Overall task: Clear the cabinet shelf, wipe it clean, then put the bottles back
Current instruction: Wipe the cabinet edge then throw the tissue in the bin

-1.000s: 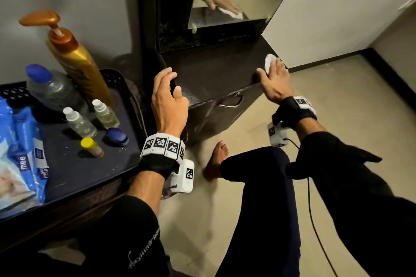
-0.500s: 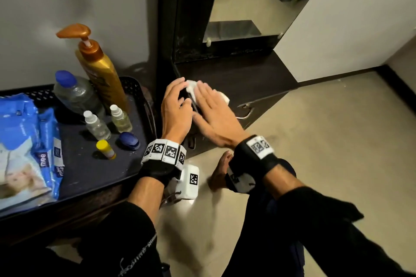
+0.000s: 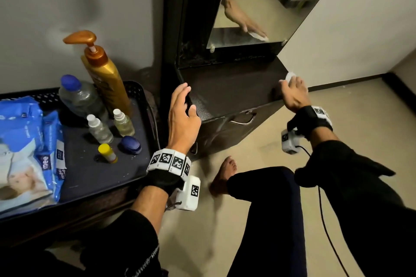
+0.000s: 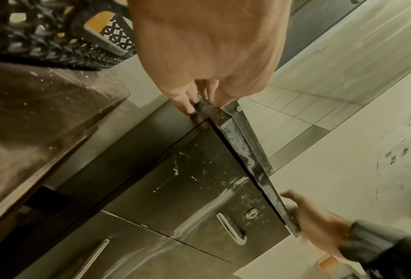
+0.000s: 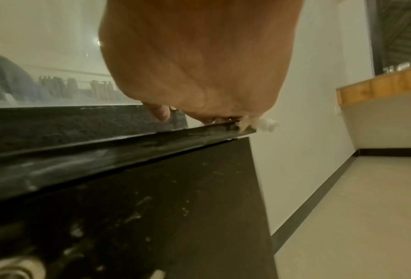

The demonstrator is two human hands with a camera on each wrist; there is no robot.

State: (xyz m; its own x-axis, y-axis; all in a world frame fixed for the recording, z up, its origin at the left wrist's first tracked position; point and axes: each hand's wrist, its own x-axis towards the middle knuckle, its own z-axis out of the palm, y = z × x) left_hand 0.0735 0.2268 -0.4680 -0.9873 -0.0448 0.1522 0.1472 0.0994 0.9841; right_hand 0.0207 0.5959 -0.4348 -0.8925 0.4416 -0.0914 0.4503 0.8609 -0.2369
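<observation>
Currently mid-wipe, by my reading. Dark brown cabinet shelf (image 3: 229,87) under the mirror (image 3: 258,2) is bare of bottles, so clearing looks done; putting back has not begun. At 9 o'clock of the shelf, the black mesh-walled plastic tray (image 3: 135,87) carries everything removed: tall gold pump-top lotion bottle (image 3: 105,76) at the tray's 1 o'clock corner, clear blue-capped water bottle (image 3: 78,96) beside it, two small clear white-capped bottles (image 3: 99,129) nearer the front, then a navy oval cap-like piece (image 3: 131,144) and a yellow-capped tube (image 3: 107,153). Blue wipes packet (image 3: 29,146) lies at the tray's 9 o'clock side. Left hand (image 3: 182,117) grips the shelf's 9 o'clock front corner, fingers curled over the edge. Right hand (image 3: 293,94) presses a small white wipe (image 3: 290,76) flat on the shelf's 3 o'clock corner, fingers fairly straight. Dusty smears on the shelf's front lip suggest more wiping remains.
</observation>
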